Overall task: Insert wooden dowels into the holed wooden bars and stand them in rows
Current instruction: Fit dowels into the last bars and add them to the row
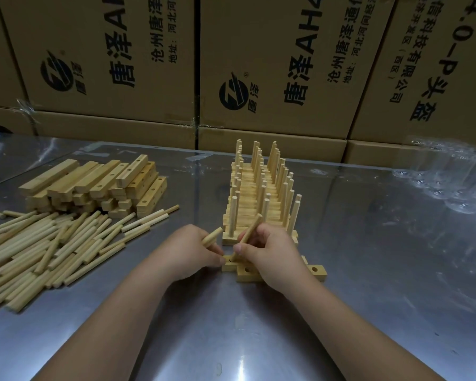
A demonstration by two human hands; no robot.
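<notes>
Found a heap of loose dowels [52,243] far left on the counter [368,298], lying every which way. Just behind it, saw a stack of holed bars [99,185], empty holes showing on several faces. Judged both kinds light, stiff and dry, smooth enough to roll or slide on the shiny metal.

Nearer the middle, found the left hand [193,254] with its fingers curled round a spare dowel [212,235], a fingertip pressed to the left end of the rear bar [227,266] to steady it. Noted a second bar, the front bar [316,270], lying flat just in front, two holes visible and empty.

Next, found the right hand [272,257] pinching a tilted dowel [252,229] low on its shaft, lower tip at the end hole of the rear bar, not yet upright. Reckoned a grip close to the tip best for steering, then a push from the top end once aligned, with the bar pinned so it could not skate.

Beyond the hands, saw the finished rows [261,188] standing upright, packed close; judged them easy to topple if knocked.

Far right, made out crumpled clear plastic [451,182]. Behind everything, printed cartons [259,64].
</notes>
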